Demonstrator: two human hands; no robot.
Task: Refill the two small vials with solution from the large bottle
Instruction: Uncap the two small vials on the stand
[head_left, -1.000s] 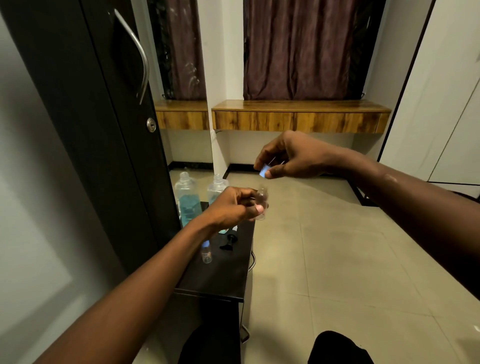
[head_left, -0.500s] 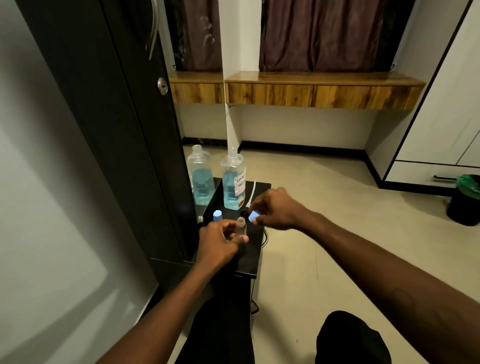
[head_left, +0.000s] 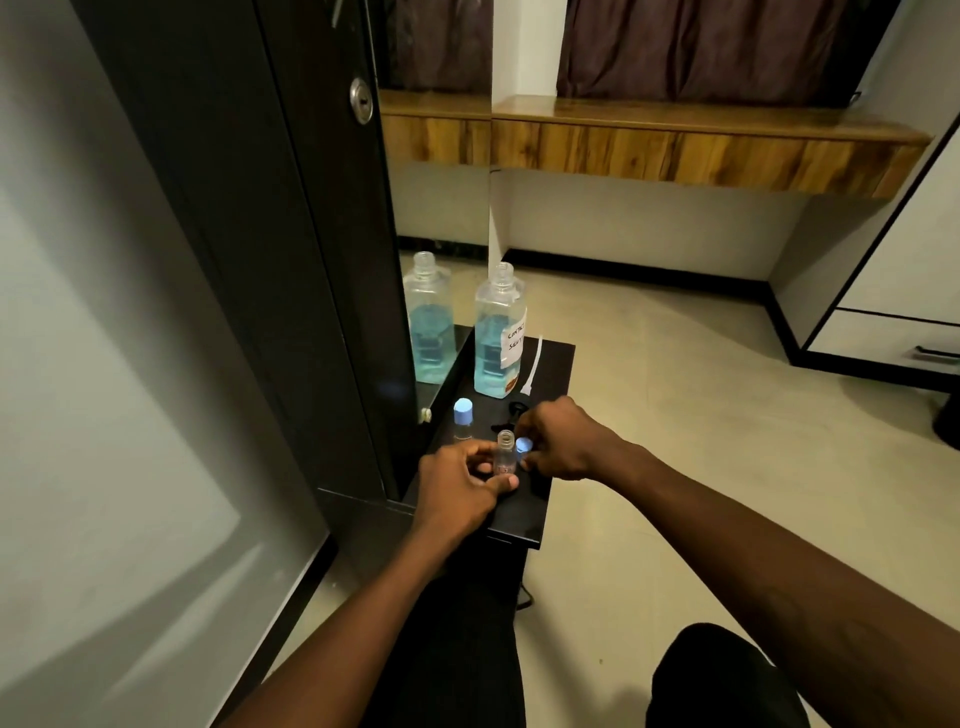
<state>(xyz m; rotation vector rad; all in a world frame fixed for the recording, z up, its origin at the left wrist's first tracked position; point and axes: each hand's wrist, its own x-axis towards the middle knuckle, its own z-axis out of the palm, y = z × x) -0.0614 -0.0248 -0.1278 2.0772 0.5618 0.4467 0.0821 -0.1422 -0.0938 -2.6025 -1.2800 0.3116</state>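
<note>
The large bottle (head_left: 498, 332) stood upright and uncapped at the far end of the black counter (head_left: 553, 364), roughly half full of blue solution, with a handwritten label facing right. Nearer the person than the bottle, the left grip (head_left: 465, 483) pinched the open vial (head_left: 504, 453) between thumb and fingertips. The vial was upright with its mouth bare; whether its base touched the counter could not be told. The right grip (head_left: 561, 441), also on the near side of the bottle, was clenched round a small blue cap (head_left: 523, 445) at its fingertips, just beside the vial's neck on the right. The capped vial (head_left: 462, 418) stood free on the counter, nearer than the bottle and slightly to its left, untouched by either grip. A black pump head (head_left: 511, 413) lay between the bottle and the right grip, and a white tube (head_left: 532, 364) lay just right of the bottle. Left of the bottle, a mirror panel (head_left: 441, 208) showed its reflection.
</note>
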